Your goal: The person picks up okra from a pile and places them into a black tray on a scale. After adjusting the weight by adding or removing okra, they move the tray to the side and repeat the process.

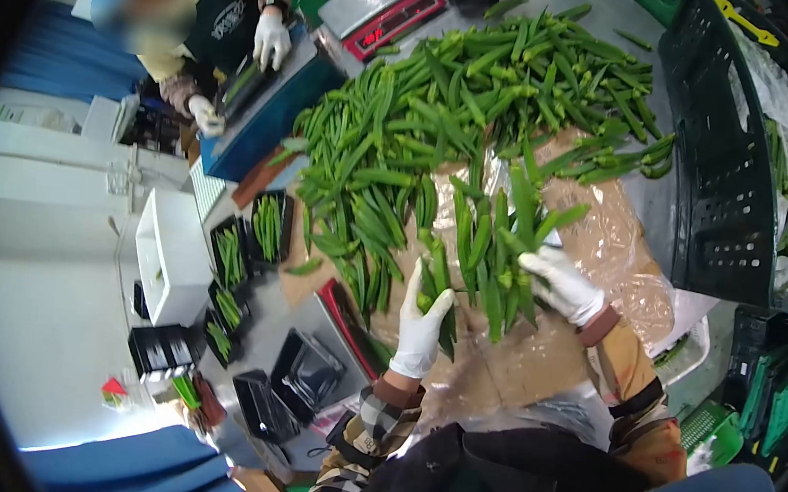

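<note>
A large heap of green okra pods (485,89) spreads over the work table in front of me. My left hand (421,332), in a white glove, is closed around a few okra pods (439,262) pointing up and away. To its right, loose okra pods (495,298) lie on brown cardboard (534,366) under clear plastic. My right hand (563,285), also gloved, reaches in from the right, its fingertips closed at the end of an okra pod (514,242). The fingers partly hide that grip.
A scale with a red display (392,23) stands at the back. A dark crate (721,154) borders the right side. Black trays of okra (268,227) and other black trays (306,375) are on the left. Across the table, a co-worker's gloved hand (271,41) is near a tray.
</note>
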`<state>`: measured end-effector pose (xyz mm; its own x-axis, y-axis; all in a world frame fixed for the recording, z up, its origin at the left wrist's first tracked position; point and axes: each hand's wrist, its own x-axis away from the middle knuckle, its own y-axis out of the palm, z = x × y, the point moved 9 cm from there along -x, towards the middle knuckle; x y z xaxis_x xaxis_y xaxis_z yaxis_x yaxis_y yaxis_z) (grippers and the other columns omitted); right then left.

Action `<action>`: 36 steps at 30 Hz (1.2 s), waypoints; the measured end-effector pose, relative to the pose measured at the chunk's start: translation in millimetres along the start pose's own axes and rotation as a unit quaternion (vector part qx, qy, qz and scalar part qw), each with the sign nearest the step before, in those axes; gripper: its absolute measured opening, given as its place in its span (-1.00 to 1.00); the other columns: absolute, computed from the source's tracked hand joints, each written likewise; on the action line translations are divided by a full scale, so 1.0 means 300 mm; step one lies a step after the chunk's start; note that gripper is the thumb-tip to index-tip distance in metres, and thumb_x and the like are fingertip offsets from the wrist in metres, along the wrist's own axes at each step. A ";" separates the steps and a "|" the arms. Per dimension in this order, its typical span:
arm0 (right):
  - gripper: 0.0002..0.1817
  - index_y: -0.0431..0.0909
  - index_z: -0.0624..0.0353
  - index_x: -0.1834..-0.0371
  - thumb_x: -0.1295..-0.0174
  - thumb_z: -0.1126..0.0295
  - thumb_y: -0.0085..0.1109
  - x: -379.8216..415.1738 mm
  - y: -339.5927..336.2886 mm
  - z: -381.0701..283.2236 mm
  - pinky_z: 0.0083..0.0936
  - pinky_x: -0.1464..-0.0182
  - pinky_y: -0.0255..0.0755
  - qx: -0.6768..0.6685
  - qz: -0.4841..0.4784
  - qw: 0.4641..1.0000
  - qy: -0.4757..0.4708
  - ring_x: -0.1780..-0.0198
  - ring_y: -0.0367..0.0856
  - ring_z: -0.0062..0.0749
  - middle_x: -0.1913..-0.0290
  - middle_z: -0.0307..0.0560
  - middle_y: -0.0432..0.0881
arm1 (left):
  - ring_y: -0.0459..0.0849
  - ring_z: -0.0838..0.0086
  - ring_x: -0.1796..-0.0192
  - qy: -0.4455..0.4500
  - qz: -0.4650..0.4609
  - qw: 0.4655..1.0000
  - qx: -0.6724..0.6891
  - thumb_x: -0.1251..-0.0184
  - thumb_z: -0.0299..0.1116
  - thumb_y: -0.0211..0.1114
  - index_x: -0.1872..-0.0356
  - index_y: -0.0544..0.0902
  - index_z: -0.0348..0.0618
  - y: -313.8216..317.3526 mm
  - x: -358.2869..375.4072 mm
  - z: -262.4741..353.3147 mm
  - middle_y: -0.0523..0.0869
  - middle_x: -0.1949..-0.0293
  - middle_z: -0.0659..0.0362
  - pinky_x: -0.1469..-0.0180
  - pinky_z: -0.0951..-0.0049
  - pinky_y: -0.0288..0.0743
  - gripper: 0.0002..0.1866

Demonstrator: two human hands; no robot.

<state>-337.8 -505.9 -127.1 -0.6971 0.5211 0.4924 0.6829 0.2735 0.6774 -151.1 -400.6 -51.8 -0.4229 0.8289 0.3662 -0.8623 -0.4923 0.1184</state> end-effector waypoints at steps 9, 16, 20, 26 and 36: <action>-0.43 0.51 0.18 -0.24 -0.08 0.48 0.34 0.296 -0.070 -0.228 -0.21 -0.38 0.29 0.577 0.355 0.640 -0.363 -0.27 0.45 0.02 -0.24 0.12 0.52 | 0.39 0.33 -0.43 -0.071 0.104 0.991 0.054 -0.42 -0.67 0.13 -0.53 0.16 -0.23 -0.257 0.277 -0.329 0.37 -0.44 -0.03 -0.42 0.41 0.29 -0.32; -0.73 0.64 0.04 0.11 -0.14 0.24 0.31 0.021 0.375 0.008 -0.22 0.03 0.46 0.736 0.143 0.581 -0.317 0.08 0.60 -0.15 0.21 -0.12 0.67 | 0.45 0.36 -0.39 -0.068 0.120 0.989 0.056 -0.43 -0.61 0.18 -0.47 0.28 -0.25 -0.280 0.290 -0.352 0.44 -0.39 0.03 -0.37 0.43 0.34 -0.40; -0.59 0.60 0.12 0.26 -0.11 -0.01 0.34 -0.154 0.391 0.079 -0.23 0.21 0.43 0.824 0.195 0.481 -0.228 0.27 0.62 -0.16 0.41 -0.09 0.64 | 0.48 0.38 -0.35 -0.067 0.119 0.989 0.058 -0.42 -0.61 0.19 -0.41 0.37 -0.29 -0.262 0.309 -0.344 0.50 -0.34 0.07 -0.37 0.44 0.34 -0.47; -0.50 0.57 0.20 0.23 -0.06 -0.04 0.42 -0.245 0.331 0.090 -0.14 0.19 0.53 0.776 0.186 0.587 -0.132 0.33 0.73 0.01 0.41 0.08 0.72 | 0.53 0.41 -0.29 -0.036 0.103 0.994 0.005 -0.41 -0.57 0.23 -0.35 0.43 -0.28 -0.280 0.304 -0.372 0.55 -0.28 0.10 -0.30 0.42 0.42 -0.51; -0.76 0.64 0.21 0.27 -0.19 0.28 0.43 0.481 -0.085 -0.047 -0.62 0.31 0.38 0.462 0.043 0.884 -0.053 0.37 0.44 -0.68 0.42 -0.38 0.55 | 0.70 0.44 0.01 -0.099 0.120 0.986 0.051 -0.42 -0.51 0.25 -0.34 0.43 -0.19 -0.360 0.293 -0.326 0.67 -0.12 0.13 0.16 0.46 0.62 -0.52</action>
<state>-459.0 -449.0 -65.6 -0.6431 0.6319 0.4325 0.6532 0.7475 -0.1209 -122.3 -248.7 -122.8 -0.5407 0.6216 0.5668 -0.7070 -0.7009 0.0943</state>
